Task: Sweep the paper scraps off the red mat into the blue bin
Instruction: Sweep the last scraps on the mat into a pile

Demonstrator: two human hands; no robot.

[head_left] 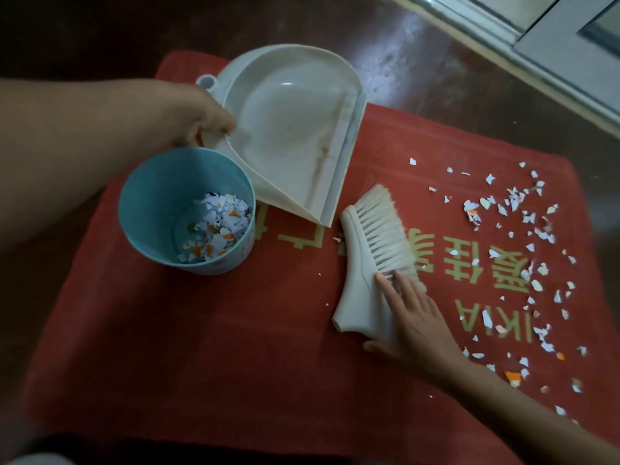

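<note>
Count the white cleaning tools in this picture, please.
2. The dustpan is held by the left hand, next to the blue bin. The brush lies on the red mat, under the fingers of the right hand. No other tool shows.

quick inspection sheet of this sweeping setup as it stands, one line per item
surface: red mat with gold lettering, lying flat on the floor
job's things: torn paper scraps scattered over the mat's right side; more scraps inside the round blue bin, which stands upright on the mat; white plastic dustpan beside the bin, holding no scraps; white hand brush lying on the mat
clutter: nothing seen
hands: left hand grips the dustpan's rear edge; right hand rests on the brush, fingers straight
cables: nothing seen
surroundings: dark glossy floor; pale door or window frame at top right
</note>
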